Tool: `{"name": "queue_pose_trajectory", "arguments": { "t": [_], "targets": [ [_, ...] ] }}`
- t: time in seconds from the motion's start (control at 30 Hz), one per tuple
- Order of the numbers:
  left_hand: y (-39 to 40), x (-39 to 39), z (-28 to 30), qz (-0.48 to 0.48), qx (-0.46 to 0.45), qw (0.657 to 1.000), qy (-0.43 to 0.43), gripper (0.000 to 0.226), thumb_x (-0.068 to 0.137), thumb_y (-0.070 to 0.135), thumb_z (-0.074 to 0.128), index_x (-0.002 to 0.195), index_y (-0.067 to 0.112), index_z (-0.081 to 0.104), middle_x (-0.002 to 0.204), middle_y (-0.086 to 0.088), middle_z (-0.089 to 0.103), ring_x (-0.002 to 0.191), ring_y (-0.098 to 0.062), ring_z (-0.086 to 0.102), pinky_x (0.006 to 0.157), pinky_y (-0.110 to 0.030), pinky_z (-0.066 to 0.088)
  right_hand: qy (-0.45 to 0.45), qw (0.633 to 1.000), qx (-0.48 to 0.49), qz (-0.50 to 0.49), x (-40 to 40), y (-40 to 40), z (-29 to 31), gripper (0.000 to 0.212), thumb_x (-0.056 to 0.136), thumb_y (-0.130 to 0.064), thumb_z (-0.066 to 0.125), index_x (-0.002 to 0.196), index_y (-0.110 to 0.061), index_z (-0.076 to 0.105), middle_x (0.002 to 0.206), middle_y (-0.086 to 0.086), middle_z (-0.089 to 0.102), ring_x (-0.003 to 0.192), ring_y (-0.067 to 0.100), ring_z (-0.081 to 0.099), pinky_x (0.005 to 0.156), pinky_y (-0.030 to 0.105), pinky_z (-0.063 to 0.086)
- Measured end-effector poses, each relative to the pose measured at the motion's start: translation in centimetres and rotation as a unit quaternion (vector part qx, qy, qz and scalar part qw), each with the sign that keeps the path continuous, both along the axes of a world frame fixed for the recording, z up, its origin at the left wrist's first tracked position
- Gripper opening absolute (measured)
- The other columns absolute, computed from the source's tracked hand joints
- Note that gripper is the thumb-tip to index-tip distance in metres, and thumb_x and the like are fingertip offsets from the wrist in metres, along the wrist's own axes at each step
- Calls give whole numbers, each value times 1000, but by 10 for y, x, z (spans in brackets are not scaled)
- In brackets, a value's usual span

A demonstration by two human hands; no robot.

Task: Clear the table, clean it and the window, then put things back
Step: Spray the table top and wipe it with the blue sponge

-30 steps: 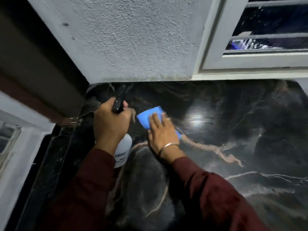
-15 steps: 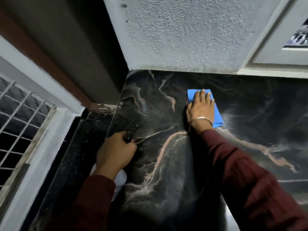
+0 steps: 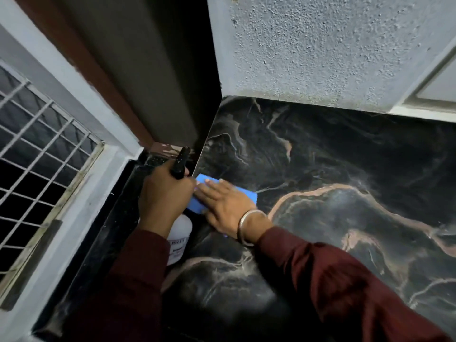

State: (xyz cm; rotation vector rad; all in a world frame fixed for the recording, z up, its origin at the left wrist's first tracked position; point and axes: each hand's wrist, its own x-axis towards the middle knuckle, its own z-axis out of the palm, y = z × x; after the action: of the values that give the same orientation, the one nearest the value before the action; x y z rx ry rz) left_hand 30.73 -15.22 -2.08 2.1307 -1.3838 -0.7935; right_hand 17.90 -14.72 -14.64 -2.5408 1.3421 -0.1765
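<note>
Wiping stage: flat right hand (image 3: pixel 225 206) presses the cloth (image 3: pixel 197 206) at the table's (image 3: pixel 345 156) left edge, left hand (image 3: pixel 164 196) grips the spray bottle (image 3: pixel 179 233); probably wipe rightward next.

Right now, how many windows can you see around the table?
2. A grilled window is on the left, beside the left hand; only a frame corner of another window shows at the upper right, behind the marble table.
</note>
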Motion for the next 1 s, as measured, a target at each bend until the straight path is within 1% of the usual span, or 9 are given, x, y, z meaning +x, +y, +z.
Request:
{"name": "queue_pose_trajectory", "arguments": {
  "t": [0.1,0.17,0.23,0.37,0.5,0.57,0.67,0.87,1.0],
  "targets": [
    [-2,12,5,15,7,1000,22,24,61,31,58,82,40,67,80,-3,72,79,-33,70,80,-44,58,74,982,-15,-174,-43,-37,6,56,96,-51,25,150,-34,20,159,-6,18,147,23,13,117,49,9],
    [0,23,6,28,2,999,24,17,63,29,59,78,32,68,80,-1,72,76,-33,70,80,-44,59,76,956,8,-282,-54,-58,9,57,98,-48,24,151,-29,18,160,-2,14,147,28,9,117,47,10],
    [2,34,7,39,-1,999,26,17,63,27,60,78,30,68,79,2,71,75,-30,69,80,-44,59,63,949,13,-308,-30,-61,12,57,98,-43,24,151,-23,19,160,3,16,146,33,10,117,46,13],
    [6,46,9,61,-8,998,32,21,60,28,57,78,30,68,80,1,72,78,-30,69,81,-45,59,86,990,9,-113,59,3,9,60,97,-42,30,152,-20,19,160,7,16,145,37,8,115,48,15],
    [9,58,10,63,-20,998,19,17,61,26,58,74,27,68,76,1,71,74,-32,70,77,-46,59,71,991,3,116,85,102,2,55,90,-42,35,140,-24,45,149,4,41,142,33,27,117,47,23],
    [11,63,10,61,-26,998,14,18,60,27,56,74,25,68,75,0,71,73,-32,70,76,-45,59,46,992,-5,121,69,96,-1,53,88,-42,37,138,-27,48,145,0,47,137,28,39,113,44,31],
    [15,72,11,55,-32,998,0,16,67,25,58,80,20,67,75,-4,70,75,-33,68,75,-43,58,58,998,-27,21,49,33,1,55,91,-40,29,141,-24,45,149,4,42,136,31,40,110,46,34],
    [33,92,4,74,-35,997,-7,11,74,21,58,81,26,65,80,-1,70,82,-31,65,77,-40,56,84,985,5,-148,58,-13,11,57,99,-37,27,152,-19,18,160,6,14,147,31,9,117,44,13],
    [45,93,0,100,-30,995,-1,21,69,25,56,86,23,66,79,-1,71,80,-31,68,79,-43,57,94,995,17,-32,91,74,8,59,97,-41,28,152,-19,20,160,6,14,147,33,10,117,46,13]
  ]
}}
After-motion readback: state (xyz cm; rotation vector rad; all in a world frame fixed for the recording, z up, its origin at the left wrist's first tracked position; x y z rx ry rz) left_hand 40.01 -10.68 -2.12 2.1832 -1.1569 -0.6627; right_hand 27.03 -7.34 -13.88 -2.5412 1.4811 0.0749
